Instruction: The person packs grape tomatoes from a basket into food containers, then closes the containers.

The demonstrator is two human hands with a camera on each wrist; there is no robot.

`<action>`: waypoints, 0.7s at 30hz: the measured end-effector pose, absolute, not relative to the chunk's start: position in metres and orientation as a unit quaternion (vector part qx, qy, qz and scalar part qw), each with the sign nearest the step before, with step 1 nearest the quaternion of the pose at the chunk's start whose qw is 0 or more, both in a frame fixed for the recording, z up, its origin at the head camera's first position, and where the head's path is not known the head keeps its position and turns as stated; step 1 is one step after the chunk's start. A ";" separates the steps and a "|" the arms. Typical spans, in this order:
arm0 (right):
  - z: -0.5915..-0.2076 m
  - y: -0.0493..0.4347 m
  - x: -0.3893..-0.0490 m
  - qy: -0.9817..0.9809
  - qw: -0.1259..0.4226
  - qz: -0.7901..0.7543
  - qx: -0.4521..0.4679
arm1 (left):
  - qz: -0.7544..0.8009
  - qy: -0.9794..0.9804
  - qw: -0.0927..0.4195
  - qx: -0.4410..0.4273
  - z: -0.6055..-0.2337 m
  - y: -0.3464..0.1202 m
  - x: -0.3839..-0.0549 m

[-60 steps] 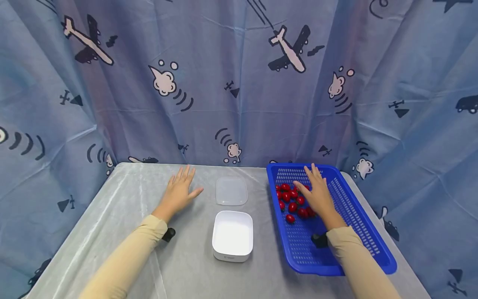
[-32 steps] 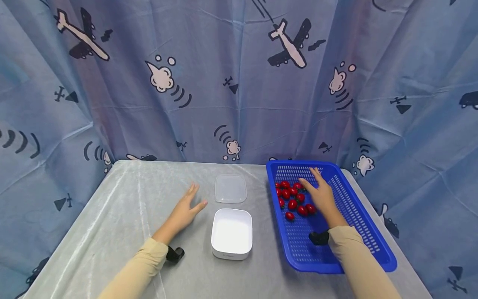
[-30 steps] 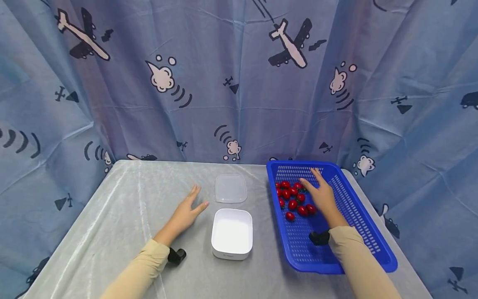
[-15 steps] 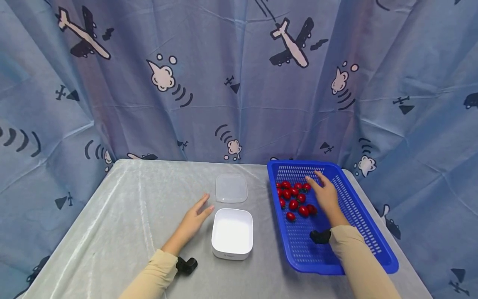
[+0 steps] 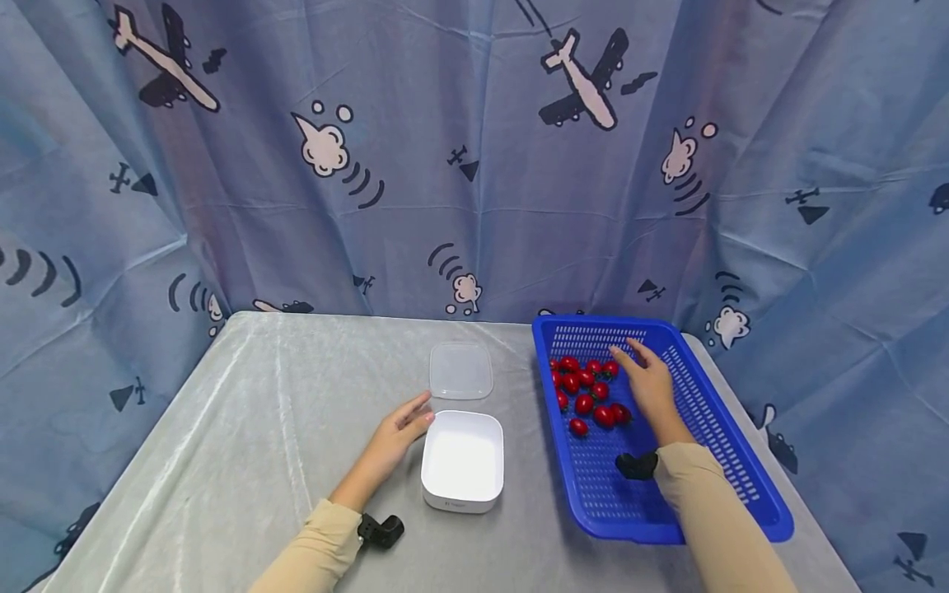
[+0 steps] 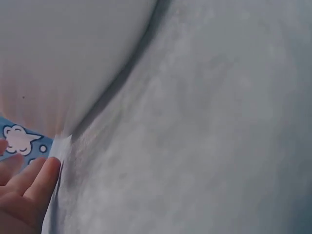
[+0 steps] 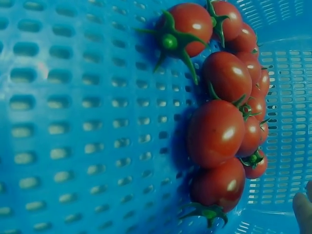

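My left hand (image 5: 393,436) is at the left back corner of a white square container (image 5: 461,461), thumb and fingers apart; whether it touches the rim I cannot tell. In the left wrist view the container's pale side (image 6: 73,58) fills the upper left, and the fingers (image 6: 41,185) show at the lower left. My right hand (image 5: 650,387) hovers in the blue basket (image 5: 563,469), holding nothing, thumb and fingers spread apart beside several red cherry tomatoes (image 5: 584,403). Up close, the right wrist view shows these tomatoes (image 7: 217,131) with green stems; only a fingertip appears at its right edge.
Behind the container lies a clear, flat square lid (image 5: 460,371). A pale grey cloth covers the table (image 5: 222,428). A blue patterned curtain (image 5: 415,165) hangs along the table's back edge. The basket has raised, slotted walls and stands at the right side.
My left hand has come down and right, from the table's left part to the container's corner. The right hand has shifted slightly right, uncovering more tomatoes. Container, lid and basket stay put.
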State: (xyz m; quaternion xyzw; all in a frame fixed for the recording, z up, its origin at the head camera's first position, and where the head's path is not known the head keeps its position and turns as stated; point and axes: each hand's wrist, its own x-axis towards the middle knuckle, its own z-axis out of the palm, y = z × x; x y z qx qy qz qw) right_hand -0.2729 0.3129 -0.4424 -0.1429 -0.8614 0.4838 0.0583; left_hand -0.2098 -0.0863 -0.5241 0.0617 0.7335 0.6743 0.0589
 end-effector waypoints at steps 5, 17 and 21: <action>-0.444 0.314 -0.276 -0.854 0.059 0.495 -0.148 | 0.686 0.721 0.069 0.064 -0.529 -0.085 -0.209; -0.459 0.324 -0.288 -0.838 0.057 0.516 -0.167 | 0.731 0.668 0.121 0.070 -0.536 -0.090 -0.209; -0.462 0.326 -0.294 -0.829 0.071 0.522 -0.187 | 0.732 0.666 0.118 0.078 -0.536 -0.090 -0.211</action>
